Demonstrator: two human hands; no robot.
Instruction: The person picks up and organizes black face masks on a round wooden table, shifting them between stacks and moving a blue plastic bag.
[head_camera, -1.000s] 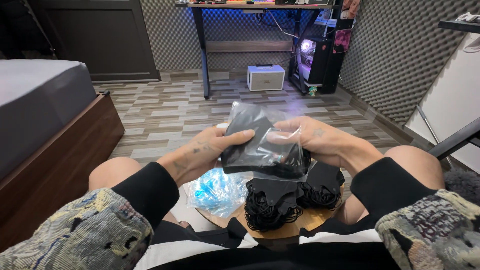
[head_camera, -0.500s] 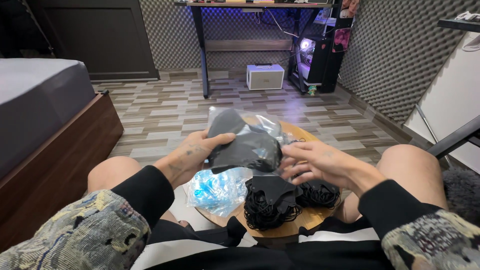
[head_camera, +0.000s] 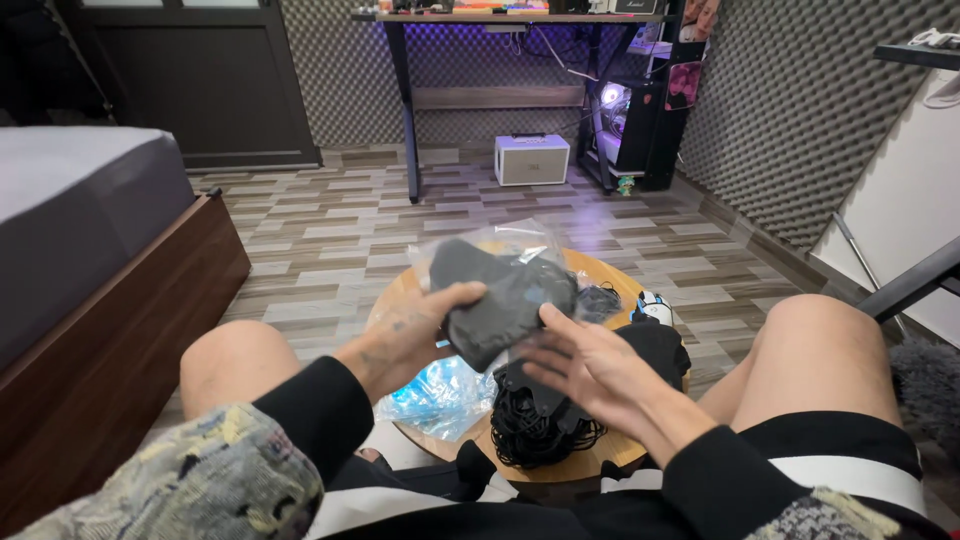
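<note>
My left hand (head_camera: 415, 330) grips a clear plastic bag (head_camera: 500, 280) with dark grey fabric items inside, held above a small round wooden table (head_camera: 610, 455) between my knees. My right hand (head_camera: 590, 365) is open, fingers spread, its fingertips at the bag's lower right edge. Under my right hand lies a pile of black items with thin black loops (head_camera: 540, 425). A crumpled blue and clear plastic wrapper (head_camera: 440, 395) rests on the table's left side below my left hand.
A bed with a grey mattress and wooden frame (head_camera: 110, 270) stands at the left. A desk (head_camera: 500, 20), a white box (head_camera: 532, 160) and a lit computer tower (head_camera: 625, 120) stand at the back. Foam-panelled wall at the right. A small white object (head_camera: 655, 305) sits on the table's far right.
My right hand has let go of the bag and dropped lower, opening up. My left hand keeps the bag, which has shifted slightly left and tilted.
</note>
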